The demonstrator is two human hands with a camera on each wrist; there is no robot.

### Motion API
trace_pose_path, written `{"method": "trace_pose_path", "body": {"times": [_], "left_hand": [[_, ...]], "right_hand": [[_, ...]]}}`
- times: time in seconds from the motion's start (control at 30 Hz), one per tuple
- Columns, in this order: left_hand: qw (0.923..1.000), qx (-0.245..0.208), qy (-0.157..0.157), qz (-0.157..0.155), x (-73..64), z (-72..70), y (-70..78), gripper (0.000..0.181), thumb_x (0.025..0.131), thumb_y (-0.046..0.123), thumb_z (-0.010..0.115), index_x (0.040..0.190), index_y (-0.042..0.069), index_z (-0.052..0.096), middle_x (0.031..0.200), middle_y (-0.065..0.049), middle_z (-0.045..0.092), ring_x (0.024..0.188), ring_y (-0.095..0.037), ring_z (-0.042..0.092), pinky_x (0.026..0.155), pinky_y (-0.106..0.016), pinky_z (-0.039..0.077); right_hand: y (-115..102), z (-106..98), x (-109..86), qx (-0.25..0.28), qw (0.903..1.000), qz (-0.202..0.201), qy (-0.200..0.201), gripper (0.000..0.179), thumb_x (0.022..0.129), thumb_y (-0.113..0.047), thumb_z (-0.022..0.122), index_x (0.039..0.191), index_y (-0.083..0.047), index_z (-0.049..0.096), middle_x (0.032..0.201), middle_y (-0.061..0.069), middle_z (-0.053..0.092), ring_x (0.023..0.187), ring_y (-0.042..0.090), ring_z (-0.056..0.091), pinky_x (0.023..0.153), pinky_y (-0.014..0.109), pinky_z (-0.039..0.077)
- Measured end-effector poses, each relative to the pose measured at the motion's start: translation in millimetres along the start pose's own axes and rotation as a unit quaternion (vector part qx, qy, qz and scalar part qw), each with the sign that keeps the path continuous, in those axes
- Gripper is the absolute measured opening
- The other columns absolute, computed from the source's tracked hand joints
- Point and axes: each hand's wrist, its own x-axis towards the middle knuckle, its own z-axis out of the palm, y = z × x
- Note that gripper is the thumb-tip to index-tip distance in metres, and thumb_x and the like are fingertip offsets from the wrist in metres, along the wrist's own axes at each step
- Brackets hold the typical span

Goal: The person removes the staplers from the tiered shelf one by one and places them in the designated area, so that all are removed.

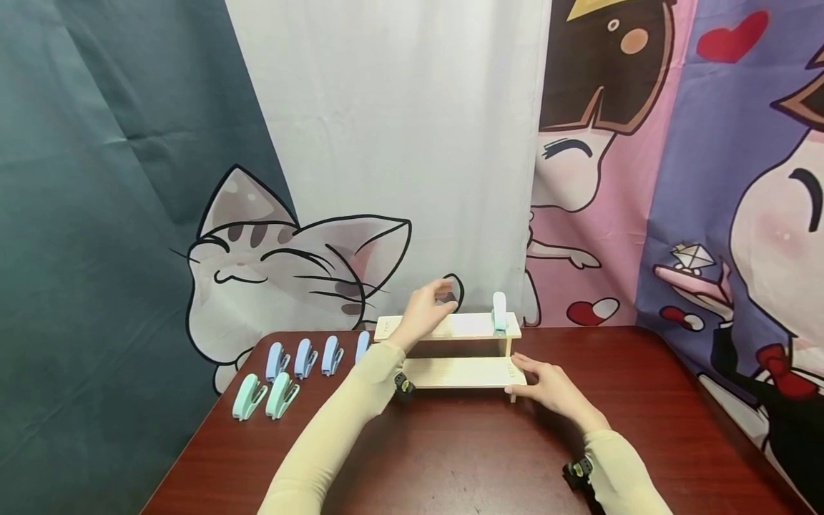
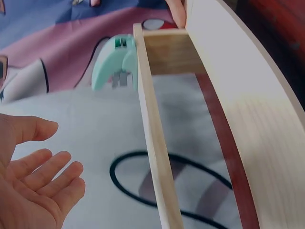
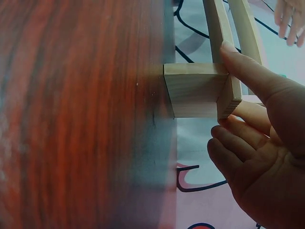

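A small two-tier wooden shelf (image 1: pixel 460 372) stands on the table. On the right part of its upper board a mint green stapler (image 1: pixel 499 312) is standing; the left wrist view shows the same stapler (image 2: pixel 114 62) beyond the fingers. My left hand (image 1: pixel 425 307) hovers over the upper board's middle, fingers relaxed and parted from the thumb, holding nothing. At the lower board's right end my right hand (image 1: pixel 549 385) grips the corner. In the right wrist view its thumb (image 3: pixel 243 67) lies along one face of the board, with fingers around the other side.
To the left on the dark red table (image 1: pixel 450 458) stand several blue staplers, one of them (image 1: pixel 305 357) in the back row. Two mint green staplers, including this stapler (image 1: pixel 282 395), stand in front of them. A printed curtain (image 1: pixel 399 143) hangs behind the table.
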Motion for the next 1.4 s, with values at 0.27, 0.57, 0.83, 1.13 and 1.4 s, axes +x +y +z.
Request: {"method": "trace_pose_path", "body": {"times": [0.27, 0.57, 0.83, 1.13, 1.4], "left_hand": [[0.999, 0.036, -0.027, -0.001, 8.0, 29.5, 20.1, 0.048, 0.096, 0.016, 0.069, 0.141, 0.005, 0.056, 0.133, -0.012, 0.065, 0.122, -0.026, 0.061, 0.103, -0.038, 0.048], [0.9981, 0.039, -0.047, -0.009, 13.2, 56.8, 31.5, 0.05, 0.095, 0.015, 0.068, 0.142, 0.005, 0.055, 0.134, -0.012, 0.064, 0.123, -0.024, 0.061, 0.103, -0.034, 0.048], [0.9979, 0.044, -0.046, -0.011, 15.7, 73.0, 33.5, 0.05, 0.095, 0.017, 0.07, 0.141, 0.005, 0.057, 0.136, -0.012, 0.063, 0.121, -0.022, 0.062, 0.099, -0.029, 0.05], [0.9977, 0.057, -0.036, -0.001, 18.3, 87.9, 32.4, 0.051, 0.094, 0.017, 0.072, 0.14, 0.003, 0.057, 0.134, -0.012, 0.062, 0.115, -0.019, 0.062, 0.093, -0.024, 0.051], [0.9949, 0.095, -0.033, 0.008, 19.1, 96.7, 24.3, 0.057, 0.093, 0.014, 0.071, 0.146, 0.005, 0.053, 0.141, -0.011, 0.059, 0.116, -0.018, 0.061, 0.095, -0.026, 0.049]], "right_hand": [[0, 0, 0.0, -0.003, 1.0, -0.001, -0.001, 0.077, 0.082, -0.044, 0.081, 0.141, -0.001, 0.057, 0.145, 0.017, 0.054, 0.132, 0.042, 0.05, 0.106, 0.059, 0.04], [-1, 1, -0.6, -0.003, 1.0, -0.006, 0.002, 0.075, 0.083, -0.044, 0.081, 0.141, -0.002, 0.058, 0.145, 0.017, 0.054, 0.132, 0.041, 0.051, 0.105, 0.059, 0.041], [-3, -1, 1.7, -0.004, 1.0, 0.004, -0.005, 0.077, 0.083, -0.046, 0.08, 0.142, -0.002, 0.057, 0.146, 0.016, 0.054, 0.132, 0.041, 0.051, 0.105, 0.059, 0.041], [-5, -2, 0.6, 0.0, 1.0, -0.006, -0.001, 0.075, 0.084, -0.043, 0.081, 0.141, 0.0, 0.057, 0.144, 0.017, 0.055, 0.131, 0.041, 0.052, 0.105, 0.058, 0.042], [-5, -2, -0.1, 0.001, 0.9999, -0.017, 0.002, 0.075, 0.084, -0.043, 0.081, 0.14, 0.002, 0.057, 0.144, 0.019, 0.055, 0.13, 0.04, 0.053, 0.104, 0.058, 0.042]]}}
